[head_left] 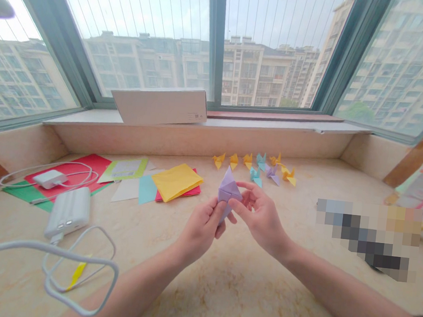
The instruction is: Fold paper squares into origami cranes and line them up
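Forearms are reaching in from the near edge of the worktop (244, 283), both bare and angled inward so that the hands are meeting above its middle. The left hand (200, 228) is curling with its knuckles toward the camera, thumb and fingers pinching the lower part of a lilac folded paper figure (227, 188). The right hand (260, 214) is turning palm-inward, its fingers half bent and gripping the same figure from the right side, the index finger stretching along its upper edge. The figure is hanging in the air between the two hands, point upward, clear of the worktop.

Toward the far edge, a cluster of small folded paper cranes (258, 168) in yellow, teal and purple is lying. Left of the hands, a stack of coloured paper sheets (173, 182) is resting, and farther left a white power bank (68, 211) is sitting with a white cable (83, 266) looping toward the near left corner.
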A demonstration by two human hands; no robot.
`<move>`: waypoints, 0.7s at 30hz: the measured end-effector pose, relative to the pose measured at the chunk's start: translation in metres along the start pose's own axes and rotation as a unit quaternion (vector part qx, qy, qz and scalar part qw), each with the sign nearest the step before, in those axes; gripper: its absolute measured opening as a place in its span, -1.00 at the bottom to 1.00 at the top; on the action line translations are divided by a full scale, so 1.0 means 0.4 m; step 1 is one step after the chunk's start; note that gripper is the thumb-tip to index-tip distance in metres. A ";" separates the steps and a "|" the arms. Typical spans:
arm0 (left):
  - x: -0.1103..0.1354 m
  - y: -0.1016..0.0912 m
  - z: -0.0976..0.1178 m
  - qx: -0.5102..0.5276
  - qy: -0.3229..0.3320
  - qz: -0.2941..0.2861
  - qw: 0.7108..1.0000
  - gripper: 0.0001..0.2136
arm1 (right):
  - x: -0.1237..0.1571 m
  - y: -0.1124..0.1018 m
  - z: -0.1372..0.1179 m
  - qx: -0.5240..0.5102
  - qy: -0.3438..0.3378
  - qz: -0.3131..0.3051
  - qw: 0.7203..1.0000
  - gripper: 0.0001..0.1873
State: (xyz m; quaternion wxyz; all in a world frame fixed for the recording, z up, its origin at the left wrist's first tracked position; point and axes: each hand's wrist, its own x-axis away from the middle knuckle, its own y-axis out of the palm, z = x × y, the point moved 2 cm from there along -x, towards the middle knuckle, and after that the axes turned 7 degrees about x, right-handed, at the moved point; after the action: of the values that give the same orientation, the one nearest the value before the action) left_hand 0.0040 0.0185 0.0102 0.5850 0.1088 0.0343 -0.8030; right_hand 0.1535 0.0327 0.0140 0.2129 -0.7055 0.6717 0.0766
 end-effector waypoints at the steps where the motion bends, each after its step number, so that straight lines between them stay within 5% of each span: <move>1: 0.002 0.001 0.000 -0.008 0.002 0.002 1.000 -0.65 | 0.000 0.000 0.001 0.000 0.005 0.000 1.000 -0.61; 14: -0.003 0.010 -0.020 0.085 -0.044 -0.025 0.995 -0.70 | -0.008 -0.020 -0.011 0.031 0.008 0.088 0.996 -0.77; 21: 0.007 0.009 -0.020 0.057 -0.052 -0.018 0.997 -0.66 | -0.015 -0.023 -0.001 -0.015 0.016 0.042 0.999 -0.77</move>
State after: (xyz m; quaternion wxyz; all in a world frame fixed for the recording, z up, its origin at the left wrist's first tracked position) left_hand 0.0077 0.0164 0.0021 0.5640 0.0997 -0.0398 -0.8188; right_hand 0.1620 0.0382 0.0187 0.1882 -0.6810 0.7026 0.0846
